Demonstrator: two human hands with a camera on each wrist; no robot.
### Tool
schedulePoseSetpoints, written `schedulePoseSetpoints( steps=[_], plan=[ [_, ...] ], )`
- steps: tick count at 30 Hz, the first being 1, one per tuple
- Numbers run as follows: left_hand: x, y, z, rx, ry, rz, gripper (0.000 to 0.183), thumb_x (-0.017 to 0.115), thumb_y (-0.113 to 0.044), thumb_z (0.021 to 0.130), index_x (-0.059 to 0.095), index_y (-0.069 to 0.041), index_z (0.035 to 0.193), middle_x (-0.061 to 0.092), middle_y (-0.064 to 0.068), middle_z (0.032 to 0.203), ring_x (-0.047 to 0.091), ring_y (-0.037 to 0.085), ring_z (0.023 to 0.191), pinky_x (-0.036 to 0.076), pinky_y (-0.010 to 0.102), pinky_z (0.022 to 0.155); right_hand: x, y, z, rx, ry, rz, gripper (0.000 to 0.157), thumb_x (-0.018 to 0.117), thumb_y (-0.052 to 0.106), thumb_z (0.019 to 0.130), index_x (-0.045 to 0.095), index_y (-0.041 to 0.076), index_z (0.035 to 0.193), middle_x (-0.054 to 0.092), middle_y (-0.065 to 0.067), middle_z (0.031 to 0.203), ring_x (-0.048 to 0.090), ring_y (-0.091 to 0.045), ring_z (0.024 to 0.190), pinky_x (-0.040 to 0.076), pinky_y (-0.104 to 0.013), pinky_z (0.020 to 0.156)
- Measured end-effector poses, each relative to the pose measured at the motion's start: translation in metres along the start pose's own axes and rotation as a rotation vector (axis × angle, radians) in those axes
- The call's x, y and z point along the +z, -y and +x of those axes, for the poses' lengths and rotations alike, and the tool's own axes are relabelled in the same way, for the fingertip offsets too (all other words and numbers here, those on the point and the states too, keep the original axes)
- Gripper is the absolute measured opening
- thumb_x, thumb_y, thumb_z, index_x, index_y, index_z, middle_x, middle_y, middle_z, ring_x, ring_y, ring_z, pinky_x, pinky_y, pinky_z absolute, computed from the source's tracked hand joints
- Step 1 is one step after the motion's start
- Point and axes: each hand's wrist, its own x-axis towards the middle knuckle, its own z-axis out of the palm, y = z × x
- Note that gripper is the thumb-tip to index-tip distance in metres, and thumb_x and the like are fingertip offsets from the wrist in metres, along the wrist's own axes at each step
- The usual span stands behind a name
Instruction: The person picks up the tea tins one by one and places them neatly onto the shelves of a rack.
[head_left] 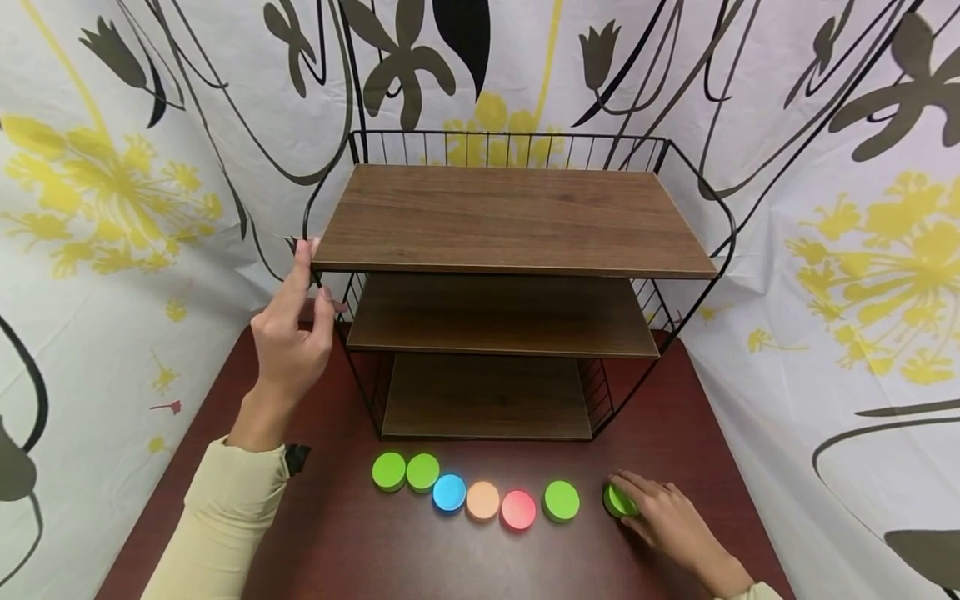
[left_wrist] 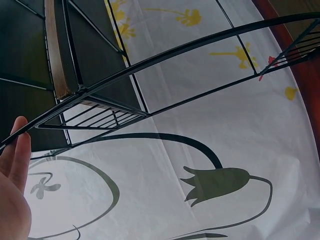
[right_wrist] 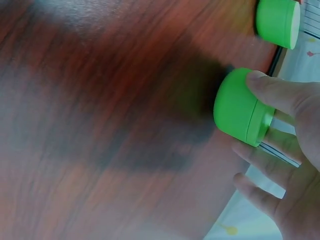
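A three-tier shelf rack (head_left: 517, 221) with brown wooden boards and a black wire frame stands upright on the table. My left hand (head_left: 292, 333) touches its upper left corner; in the left wrist view, straight fingers (left_wrist: 19, 155) rest against the black rod. Low on the right, my right hand (head_left: 671, 521) pinches a small round green lidded container (right_wrist: 240, 107) between thumb and fingers, close to the tabletop. Left of it stands another green container (head_left: 561, 502), followed by a red one (head_left: 518, 510), an orange one (head_left: 482, 501), a blue one (head_left: 449, 492) and two green ones (head_left: 389, 472).
The dark red-brown table (head_left: 420, 558) carries the row of containers in front of the rack. White cloth (head_left: 787, 275) printed with yellow and grey flowers hangs behind and on both sides. A dark band (head_left: 297, 458) circles the left wrist.
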Motion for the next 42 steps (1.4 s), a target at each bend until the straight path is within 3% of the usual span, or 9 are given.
schedulePoseSetpoints(
  steps=[14, 24, 27, 31, 42],
  plan=[
    [0.000, 0.000, -0.001, 0.001, -0.002, 0.007, 0.061, 0.059, 0.021, 0.081, 0.052, 0.006, 0.140, 0.061, 0.016, 0.134, 0.067, 0.033, 0.057, 0.043, 0.004, 0.069, -0.041, 0.000, 0.029, -0.032, -0.044, 0.043, 0.068, 0.093, 0.021, 0.061, 0.068, 0.003, 0.122, 0.069, -0.015, 0.117, 0.069, -0.029, 0.095, 0.054, -0.049, 0.069],
    [0.001, 0.000, 0.000, 0.016, -0.007, 0.034, 0.052, 0.057, 0.005, 0.090, 0.053, 0.003, 0.141, 0.062, 0.013, 0.134, 0.067, 0.025, 0.059, 0.040, 0.006, 0.068, -0.081, 0.009, 0.056, -0.102, -0.037, 0.063, 0.066, 0.091, 0.024, 0.065, 0.068, 0.005, 0.124, 0.069, -0.012, 0.118, 0.068, -0.025, 0.098, 0.052, -0.047, 0.074],
    [0.000, 0.000, 0.000, 0.019, -0.016, 0.042, 0.050, 0.058, 0.004, 0.090, 0.054, 0.003, 0.140, 0.062, 0.015, 0.133, 0.071, 0.025, 0.075, 0.040, 0.007, 0.071, -0.092, 0.014, 0.067, -0.128, -0.026, 0.059, 0.065, 0.090, 0.025, 0.066, 0.068, 0.006, 0.124, 0.069, -0.010, 0.119, 0.068, -0.024, 0.098, 0.052, -0.047, 0.074],
    [0.000, 0.000, 0.000, 0.023, -0.021, 0.041, 0.049, 0.057, 0.002, 0.091, 0.054, 0.003, 0.140, 0.062, 0.017, 0.132, 0.071, 0.024, 0.081, 0.041, 0.007, 0.074, -0.105, 0.020, 0.080, -0.148, -0.022, 0.051, 0.064, 0.090, 0.025, 0.067, 0.068, 0.007, 0.124, 0.069, -0.010, 0.119, 0.068, -0.023, 0.096, 0.052, -0.046, 0.073],
    [0.000, 0.000, 0.000, 0.018, -0.018, 0.026, 0.051, 0.057, 0.007, 0.088, 0.054, 0.006, 0.139, 0.062, 0.015, 0.133, 0.067, 0.030, 0.058, 0.044, 0.006, 0.076, -0.130, 0.030, 0.108, -0.191, -0.037, 0.048, 0.063, 0.084, 0.027, 0.076, 0.063, 0.005, 0.131, 0.066, -0.014, 0.124, 0.067, -0.027, 0.101, 0.053, -0.048, 0.077]
  ],
)
